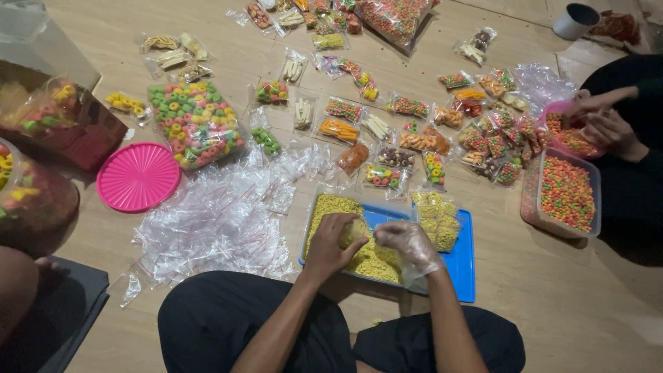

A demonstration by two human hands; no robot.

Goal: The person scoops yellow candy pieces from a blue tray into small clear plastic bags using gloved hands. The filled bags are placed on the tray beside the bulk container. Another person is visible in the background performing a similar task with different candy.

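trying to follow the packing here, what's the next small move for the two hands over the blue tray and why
Probably tip the small cup into the clear bag. The left hand holds the cup at the yellow snack pile on the blue tray, seemingly loaded, and the right hand, in a plastic glove, holds the bag right beside it. Filled packets already lie on the tray.

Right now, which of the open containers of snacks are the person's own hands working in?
The blue tray of yellow snacks, directly under both hands; the clear tub and pink bowl of multicoloured pellets sit by another person.
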